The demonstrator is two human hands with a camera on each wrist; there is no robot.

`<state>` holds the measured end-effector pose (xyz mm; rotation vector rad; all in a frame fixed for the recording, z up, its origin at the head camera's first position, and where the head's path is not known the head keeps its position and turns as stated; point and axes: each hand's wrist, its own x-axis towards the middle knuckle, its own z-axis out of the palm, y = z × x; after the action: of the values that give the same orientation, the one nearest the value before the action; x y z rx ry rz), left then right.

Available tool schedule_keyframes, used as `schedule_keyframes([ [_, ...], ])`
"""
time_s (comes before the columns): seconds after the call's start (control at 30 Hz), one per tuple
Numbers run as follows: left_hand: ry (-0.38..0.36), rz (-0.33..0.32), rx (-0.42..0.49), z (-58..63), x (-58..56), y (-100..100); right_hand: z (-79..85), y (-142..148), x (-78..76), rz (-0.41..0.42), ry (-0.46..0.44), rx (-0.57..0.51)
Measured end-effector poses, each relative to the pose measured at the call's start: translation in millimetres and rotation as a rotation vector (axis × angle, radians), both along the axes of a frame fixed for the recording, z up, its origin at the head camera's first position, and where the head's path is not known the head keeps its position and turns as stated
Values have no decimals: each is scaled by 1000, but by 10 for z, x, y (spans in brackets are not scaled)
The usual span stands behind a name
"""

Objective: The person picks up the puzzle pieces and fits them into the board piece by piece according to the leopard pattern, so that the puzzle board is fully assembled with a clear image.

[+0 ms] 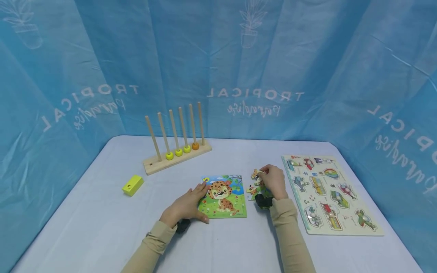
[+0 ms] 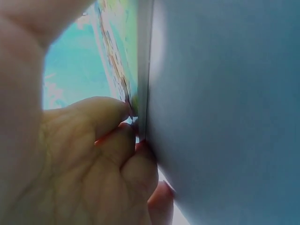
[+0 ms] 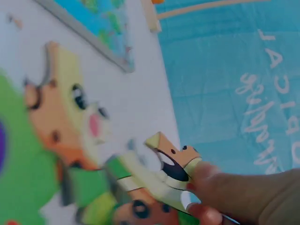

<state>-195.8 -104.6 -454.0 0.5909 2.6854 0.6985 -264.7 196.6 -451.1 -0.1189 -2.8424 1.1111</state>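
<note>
A square leopard picture puzzle (image 1: pixel 223 206) lies on the table before me. My left hand (image 1: pixel 186 204) rests at its left side, fingers spread; in the left wrist view the fingertips touch the puzzle's edge (image 2: pixel 144 70). Right of the puzzle, my right hand (image 1: pixel 274 182) is over a small group of loose jigsaw pieces (image 1: pixel 252 192). Between thumb and finger it pinches a jigsaw piece (image 3: pixel 173 164) with a printed eye and brown patches. Another piece, with part of an orange animal face (image 3: pixel 63 112), lies nearby, blurred.
A wooden peg stand (image 1: pixel 177 159) with several yellow and orange beads stands at the back left. A yellow block (image 1: pixel 133 185) lies to its front left. On the right is a large knobbed vehicle puzzle board (image 1: pixel 307 197). Blue curtains (image 1: pixel 218 57) surround the white table.
</note>
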Motion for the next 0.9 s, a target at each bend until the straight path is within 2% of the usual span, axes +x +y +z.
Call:
schedule_keyframes([
  [0.1, -2, -1, 4, -2, -8, -4, 33, -3, 0, 8, 19, -100],
  [0.17, -9, 6, 1, -8, -12, -9, 51, -33, -2, 64, -5, -179],
  [0.27, -16, 10, -6, -17, -15, -13, 42, -148, 3, 184, -87, -279],
  [0.43, -12, 2, -8, -29, -19, -4, -46, -420, 54, 422, -190, -293],
  [0.53, -14, 0, -6, -26, -16, 0, -84, -547, 82, 524, -210, -257],
  [0.6, -14, -1, -6, -23, -13, 0, -99, -610, 91, 536, -212, -226],
  [0.77, -15, 0, -3, -13, -9, -4, -118, -702, 103, 478, -190, -136],
  [0.9, -12, -1, -10, -13, -9, -6, -119, -743, 123, 464, -146, -83],
])
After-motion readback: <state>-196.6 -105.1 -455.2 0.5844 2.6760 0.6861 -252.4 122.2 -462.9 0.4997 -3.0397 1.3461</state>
